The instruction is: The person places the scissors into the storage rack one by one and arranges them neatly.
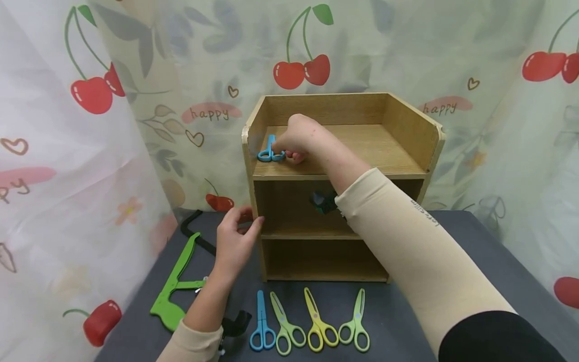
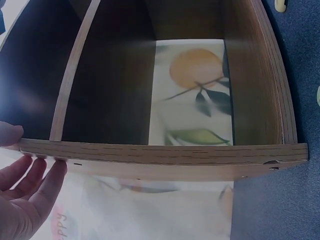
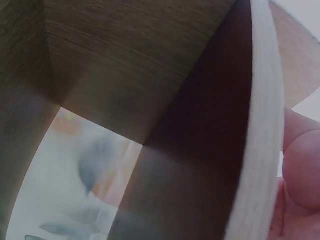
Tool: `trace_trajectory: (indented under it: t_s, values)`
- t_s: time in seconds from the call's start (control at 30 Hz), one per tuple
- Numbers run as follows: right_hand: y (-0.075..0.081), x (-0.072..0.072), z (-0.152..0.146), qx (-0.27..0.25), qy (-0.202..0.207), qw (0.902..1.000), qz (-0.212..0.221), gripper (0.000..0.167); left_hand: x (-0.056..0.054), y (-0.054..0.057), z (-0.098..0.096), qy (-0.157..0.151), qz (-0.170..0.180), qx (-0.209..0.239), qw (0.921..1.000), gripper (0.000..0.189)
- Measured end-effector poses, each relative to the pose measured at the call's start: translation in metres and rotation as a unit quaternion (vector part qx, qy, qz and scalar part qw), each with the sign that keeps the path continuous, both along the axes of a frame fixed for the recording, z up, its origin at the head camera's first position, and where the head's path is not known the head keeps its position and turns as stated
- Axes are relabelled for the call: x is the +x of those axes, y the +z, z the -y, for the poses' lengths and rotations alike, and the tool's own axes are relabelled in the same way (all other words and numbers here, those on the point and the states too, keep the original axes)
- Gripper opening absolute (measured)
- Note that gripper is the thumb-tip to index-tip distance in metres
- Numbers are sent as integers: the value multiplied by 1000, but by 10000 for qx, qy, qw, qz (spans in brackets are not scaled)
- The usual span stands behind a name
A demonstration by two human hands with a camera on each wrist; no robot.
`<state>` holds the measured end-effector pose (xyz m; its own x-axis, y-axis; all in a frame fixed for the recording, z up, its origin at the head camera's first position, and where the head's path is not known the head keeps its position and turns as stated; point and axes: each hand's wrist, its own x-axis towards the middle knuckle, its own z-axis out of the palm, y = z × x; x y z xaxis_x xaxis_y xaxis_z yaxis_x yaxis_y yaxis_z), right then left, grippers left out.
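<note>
In the head view, I have the right hand [image 1: 304, 137] over the top deck of a light-brown wooden shelf unit [image 1: 384, 151], just to the right of a pair of sky-blue plastic scissors [image 1: 270, 153]. Those scissors sit near the deck's left wall, long axis running front to back, loops toward me. The curled fingers meet the right-hand loop; whether they pinch it or merely touch it, I cannot tell. I judge that sideways relation the one to watch, and the right hand is clearly the nearer. The left hand [image 1: 235, 241] is lower, outside the unit's left edge. On the dark grey surface [image 1: 398, 329], a row of four more scissors [image 1: 315, 315] points toward the unit.

Through the left wrist view, I see the left hand gripping the side panel, thumb on one face, fingers on the other.

My right wrist view gives only board and part of the right hand; no scissors show.
</note>
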<state>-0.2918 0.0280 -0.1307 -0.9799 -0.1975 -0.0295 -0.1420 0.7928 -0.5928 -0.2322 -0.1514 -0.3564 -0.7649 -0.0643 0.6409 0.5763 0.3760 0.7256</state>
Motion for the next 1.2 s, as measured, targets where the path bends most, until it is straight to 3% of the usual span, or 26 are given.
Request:
trace_trajectory:
  t_s: [0.23,0.43,0.8,1.2]
  values:
    - [-1,19,-7,94,36,9993,-369,31,1,1,0,30,9,26,10000,24]
    - [-5,36,-20,-119,72,9983,-569,41,1,1,-1,52,6,7,10000,25]
    - [-15,73,-44,-200,492,9931,-1041,21,0,-1,0,68,-57,-22,10000,25]
    - [-32,114,-66,-855,710,9859,-1250,19,-2,-3,-1,49,-54,8,10000,24]
